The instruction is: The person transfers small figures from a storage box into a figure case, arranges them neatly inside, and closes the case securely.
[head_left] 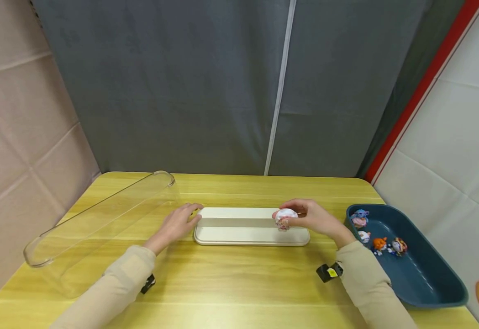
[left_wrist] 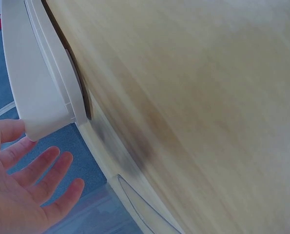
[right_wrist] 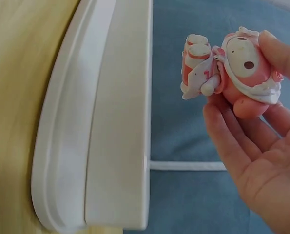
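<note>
A small pink and white figurine (right_wrist: pixel 247 73) is pinched between the thumb and fingers of my right hand (head_left: pixel 314 216). In the head view this figurine (head_left: pixel 285 218) hangs over the right end of a long cream-white stepped stand (head_left: pixel 239 233). The right wrist view shows it apart from the stand, tipped on its side with its feet toward the stand. At the stand's left end, my left hand (head_left: pixel 177 225) touches the corner with thumb and forefinger, its other fingers loosely spread, as the left wrist view (left_wrist: pixel 32 180) shows.
A clear plastic cover (head_left: pixel 99 219) lies slantwise on the left of the wooden table (head_left: pixel 239 283). On the right, a dark blue bin (head_left: pixel 424 274) holds several figurines, among them an orange one (head_left: pixel 380 244). A grey curtain (head_left: pixel 181 91) hangs behind the table.
</note>
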`<state>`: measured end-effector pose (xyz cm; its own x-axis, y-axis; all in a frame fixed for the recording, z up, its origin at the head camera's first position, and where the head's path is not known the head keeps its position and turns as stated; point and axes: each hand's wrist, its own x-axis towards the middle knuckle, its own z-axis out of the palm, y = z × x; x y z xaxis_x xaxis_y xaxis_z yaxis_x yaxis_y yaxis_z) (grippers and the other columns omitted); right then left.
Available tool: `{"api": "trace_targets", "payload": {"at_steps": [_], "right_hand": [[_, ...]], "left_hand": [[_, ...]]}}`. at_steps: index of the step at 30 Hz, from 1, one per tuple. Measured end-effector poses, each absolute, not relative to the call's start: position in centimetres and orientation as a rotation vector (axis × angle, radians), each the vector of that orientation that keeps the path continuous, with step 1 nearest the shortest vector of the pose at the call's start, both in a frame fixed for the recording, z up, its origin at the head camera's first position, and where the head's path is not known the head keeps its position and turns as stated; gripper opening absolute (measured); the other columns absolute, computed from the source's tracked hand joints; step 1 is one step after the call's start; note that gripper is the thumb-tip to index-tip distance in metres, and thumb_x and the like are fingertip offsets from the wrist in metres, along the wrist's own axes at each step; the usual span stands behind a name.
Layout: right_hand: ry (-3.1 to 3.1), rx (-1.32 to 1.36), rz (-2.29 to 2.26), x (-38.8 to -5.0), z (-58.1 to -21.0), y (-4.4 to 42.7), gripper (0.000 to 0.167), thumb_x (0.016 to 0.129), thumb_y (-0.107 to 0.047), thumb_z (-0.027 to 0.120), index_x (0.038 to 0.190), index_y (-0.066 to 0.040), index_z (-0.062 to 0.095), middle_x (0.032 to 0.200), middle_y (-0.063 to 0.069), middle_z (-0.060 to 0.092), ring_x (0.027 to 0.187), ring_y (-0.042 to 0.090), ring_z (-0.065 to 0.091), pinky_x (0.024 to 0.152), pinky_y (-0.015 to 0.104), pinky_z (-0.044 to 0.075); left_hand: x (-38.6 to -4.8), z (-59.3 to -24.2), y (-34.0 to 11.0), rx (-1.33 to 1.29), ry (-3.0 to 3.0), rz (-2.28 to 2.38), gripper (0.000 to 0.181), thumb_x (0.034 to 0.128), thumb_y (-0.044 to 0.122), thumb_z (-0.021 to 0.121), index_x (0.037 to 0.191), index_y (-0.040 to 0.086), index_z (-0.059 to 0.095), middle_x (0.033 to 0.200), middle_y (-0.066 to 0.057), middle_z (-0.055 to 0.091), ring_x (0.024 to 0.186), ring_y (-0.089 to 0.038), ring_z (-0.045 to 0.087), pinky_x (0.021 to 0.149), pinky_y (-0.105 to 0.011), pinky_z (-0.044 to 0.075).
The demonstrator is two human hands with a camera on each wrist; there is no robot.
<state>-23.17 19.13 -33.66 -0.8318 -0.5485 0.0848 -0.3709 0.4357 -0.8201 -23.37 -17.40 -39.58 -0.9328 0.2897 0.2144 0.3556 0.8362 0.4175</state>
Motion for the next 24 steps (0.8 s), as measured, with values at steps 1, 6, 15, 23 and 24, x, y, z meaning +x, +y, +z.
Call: {"api": "trace_targets", "payload": {"at_steps": [1, 6, 15, 23, 24], "right_hand": [[2.482, -0.814, -1.347, -23.2, -33.8, 18.8, 0.042, 0.078, -0.019, 0.068, 0.113, 0.002, 0.056, 0.102, 0.011, 0.058, 0.087, 0.020, 0.055, 0.072, 0.028, 0.047], [2.454, -0.867, -1.332, -23.5, -34.5, 17.5, 0.042, 0.078, -0.018, 0.069, 0.112, 0.002, 0.057, 0.100, 0.009, 0.058, 0.085, 0.020, 0.056, 0.072, 0.028, 0.047], [2.401, -0.888, -1.346, -23.6, -34.9, 15.3, 0.040, 0.077, -0.016, 0.069, 0.112, 0.001, 0.058, 0.099, 0.007, 0.058, 0.083, 0.018, 0.055, 0.071, 0.029, 0.046], [2.342, -0.894, -1.355, -22.5, -33.1, 12.9, 0.039, 0.077, -0.004, 0.068, 0.112, 0.008, 0.055, 0.101, 0.012, 0.058, 0.083, 0.023, 0.053, 0.073, 0.032, 0.045], [2.339, -0.899, -1.353, -22.6, -33.3, 12.7, 0.039, 0.077, -0.005, 0.068, 0.112, 0.007, 0.055, 0.101, 0.010, 0.058, 0.083, 0.021, 0.053, 0.073, 0.030, 0.045]], "left_hand": [[-23.4, -39.6, -17.4, -0.506, -2.874, -0.697, 0.030, 0.0895, 0.023, 0.053, 0.118, 0.013, 0.054, 0.114, -0.011, 0.054, 0.094, -0.028, 0.054, 0.070, -0.045, 0.045], [-23.3, -39.5, -17.4, -0.505, -2.876, -0.702, 0.031, 0.0897, 0.023, 0.052, 0.118, 0.013, 0.053, 0.114, -0.010, 0.055, 0.094, -0.027, 0.054, 0.070, -0.044, 0.044], [-23.4, -39.5, -17.2, -0.505, -2.874, -0.693, 0.030, 0.0893, 0.022, 0.053, 0.118, 0.012, 0.054, 0.107, -0.008, 0.056, 0.089, -0.024, 0.055, 0.067, -0.040, 0.045], [-23.3, -39.5, -17.2, -0.501, -2.872, -0.685, 0.030, 0.0891, 0.022, 0.053, 0.118, 0.013, 0.054, 0.107, -0.008, 0.057, 0.089, -0.024, 0.055, 0.067, -0.040, 0.045], [-23.3, -39.5, -17.2, -0.502, -2.870, -0.686, 0.031, 0.0891, 0.022, 0.053, 0.118, 0.013, 0.054, 0.108, -0.008, 0.057, 0.090, -0.024, 0.055, 0.067, -0.041, 0.045]]}}
